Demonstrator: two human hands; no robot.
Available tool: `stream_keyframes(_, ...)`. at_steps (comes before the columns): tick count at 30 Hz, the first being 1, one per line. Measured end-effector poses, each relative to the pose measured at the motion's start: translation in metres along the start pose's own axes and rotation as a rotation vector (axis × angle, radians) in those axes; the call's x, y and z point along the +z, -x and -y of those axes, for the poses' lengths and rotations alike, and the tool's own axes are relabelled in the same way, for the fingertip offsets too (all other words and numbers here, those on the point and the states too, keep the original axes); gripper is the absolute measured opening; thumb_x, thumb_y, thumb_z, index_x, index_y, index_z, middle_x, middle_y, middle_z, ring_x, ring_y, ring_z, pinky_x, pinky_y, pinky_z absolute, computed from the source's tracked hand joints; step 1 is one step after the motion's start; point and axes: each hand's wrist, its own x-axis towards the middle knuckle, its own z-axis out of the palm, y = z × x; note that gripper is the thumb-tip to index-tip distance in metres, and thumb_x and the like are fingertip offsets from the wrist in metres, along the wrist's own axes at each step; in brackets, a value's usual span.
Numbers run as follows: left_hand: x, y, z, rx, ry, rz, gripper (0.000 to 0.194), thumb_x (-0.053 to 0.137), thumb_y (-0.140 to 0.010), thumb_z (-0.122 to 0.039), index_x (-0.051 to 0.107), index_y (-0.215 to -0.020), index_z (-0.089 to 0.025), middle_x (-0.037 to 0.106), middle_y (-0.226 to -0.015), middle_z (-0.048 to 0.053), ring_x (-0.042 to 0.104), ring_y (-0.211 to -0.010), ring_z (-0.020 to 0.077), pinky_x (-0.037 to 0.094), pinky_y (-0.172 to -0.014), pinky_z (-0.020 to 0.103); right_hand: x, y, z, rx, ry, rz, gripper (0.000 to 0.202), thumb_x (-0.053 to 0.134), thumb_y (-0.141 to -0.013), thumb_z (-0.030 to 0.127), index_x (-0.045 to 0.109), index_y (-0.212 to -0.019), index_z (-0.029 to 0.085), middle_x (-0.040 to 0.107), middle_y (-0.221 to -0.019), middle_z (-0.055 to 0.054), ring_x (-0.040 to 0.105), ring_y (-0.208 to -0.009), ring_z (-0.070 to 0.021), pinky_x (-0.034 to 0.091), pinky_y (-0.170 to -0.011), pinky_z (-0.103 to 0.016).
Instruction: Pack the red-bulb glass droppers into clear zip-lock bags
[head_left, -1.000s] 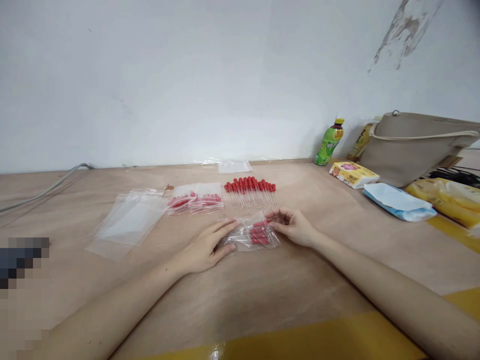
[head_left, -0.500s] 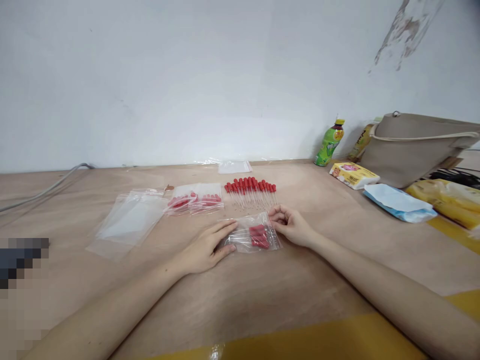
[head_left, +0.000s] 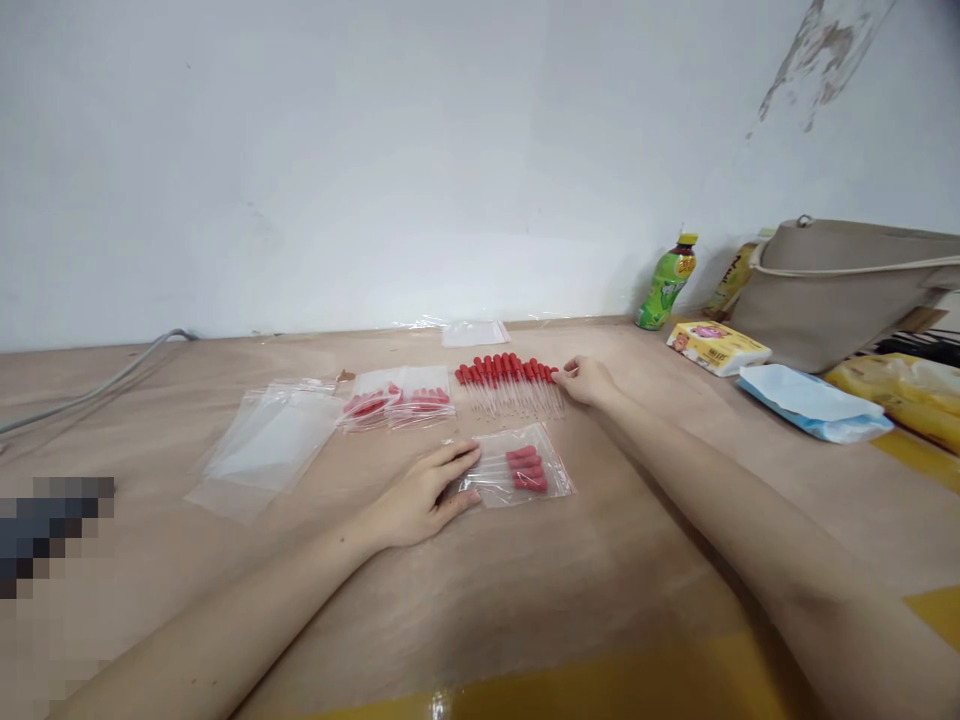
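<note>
A clear zip bag (head_left: 551, 470) with several red-bulbed glass droppers (head_left: 526, 468) inside lies flat before me, its red-edged mouth to the right. Across its left end rests my left hand (head_left: 416, 497), thumb and fingers spread, pressing on the plastic. My right hand (head_left: 589, 381) is at the right end of a fanned row of loose droppers (head_left: 506, 372). Its thumb and fingertips are closed at the red bulb of the outermost one. Behind my left hand lie filled zip bags (head_left: 401, 385) with red bulbs showing through.
Flat clear bags (head_left: 266, 440) are stacked at the left, and another bag (head_left: 474, 333) lies by the wall. To the right stand a green bottle (head_left: 666, 285), a yellow tissue pack (head_left: 718, 347), a blue-white packet (head_left: 814, 400) and a grey bag (head_left: 847, 290). A cable (head_left: 112, 375) runs far left.
My right hand has left the bag's mouth and moved back to the row of loose droppers. The left hand stays on the bag. The view has shifted slightly.
</note>
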Motion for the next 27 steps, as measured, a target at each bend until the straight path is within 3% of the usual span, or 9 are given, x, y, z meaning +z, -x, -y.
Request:
stream_keyframes(6,-0.001,0.0,-0.002,-0.002,-0.012,0.009,0.048,0.044,-0.088,-0.039,0.038,-0.132,-0.02,0.038,-0.137,0.009,0.038,-0.123,0.0241,0.035,-0.1,0.041,-0.005,-0.01,-0.004,0.09,0.035,0.008,0.027,0.058,-0.071,0.028,0.06,-0.093,0.012,0.065,-0.085,-0.015,0.061,-0.084,-0.0252,0.044,-0.069,-0.031)
stream_keyframes(11,-0.001,0.001,-0.001,-0.007,-0.002,0.003,0.048,0.044,-0.089,-0.04,0.037,-0.133,-0.022,0.037,-0.137,0.008,0.037,-0.123,0.0237,0.035,-0.1,0.041,-0.004,-0.009,-0.004,0.095,-0.027,-0.001,0.022,0.066,-0.063,0.032,0.06,-0.074,0.014,0.064,-0.086,-0.017,0.058,-0.089,-0.0304,0.042,-0.075,-0.036)
stream_keyframes(15,-0.001,0.001,-0.001,-0.007,0.007,0.0,0.047,0.045,-0.088,-0.039,0.038,-0.132,-0.022,0.036,-0.138,0.008,0.038,-0.123,0.0239,0.035,-0.1,0.041,-0.009,-0.002,-0.002,0.094,-0.155,-0.046,0.013,0.064,-0.062,0.021,0.058,-0.072,0.015,0.063,-0.08,-0.013,0.059,-0.085,-0.0267,0.042,-0.075,-0.034)
stream_keyframes(18,-0.002,0.0,-0.001,-0.013,0.006,0.01,0.048,0.045,-0.088,-0.039,0.037,-0.132,-0.022,0.036,-0.138,0.008,0.037,-0.123,0.0238,0.035,-0.1,0.041,-0.016,0.015,-0.001,0.091,-0.296,-0.114,0.022,0.055,-0.07,0.024,0.053,-0.091,0.017,0.061,-0.074,-0.006,0.059,-0.066,-0.0175,0.044,-0.062,-0.029)
stream_keyframes(21,-0.002,0.0,-0.002,-0.019,0.0,0.017,0.048,0.044,-0.088,-0.039,0.038,-0.132,-0.021,0.037,-0.137,0.008,0.037,-0.123,0.0239,0.034,-0.101,0.041,-0.016,0.044,0.003,0.123,-0.541,-0.137,0.025,0.048,-0.075,0.029,0.045,-0.098,0.021,0.053,-0.064,0.002,0.048,-0.043,-0.0097,0.039,-0.041,-0.023)
stream_keyframes(24,-0.002,0.0,-0.002,-0.023,-0.006,0.025,0.049,0.043,-0.089,-0.04,0.037,-0.133,-0.02,0.036,-0.138,0.008,0.036,-0.124,0.024,0.034,-0.101,0.04,-0.01,0.073,0.008,0.145,-0.922,-0.133,0.026,0.054,-0.069,0.029,0.041,-0.091,0.023,0.048,-0.061,0.007,0.045,-0.038,-0.0064,0.035,-0.034,-0.018)
stream_keyframes(27,-0.001,0.0,-0.001,-0.02,-0.014,0.023,0.048,0.043,-0.089,-0.04,0.037,-0.133,-0.02,0.036,-0.138,0.008,0.036,-0.124,0.0235,0.034,-0.101,0.04,-0.007,0.09,0.015,0.211,-1.116,-0.124,0.025,0.055,-0.068,0.024,0.038,-0.087,0.023,0.048,-0.063,0.008,0.05,-0.041,-0.0058,0.041,-0.037,-0.017)
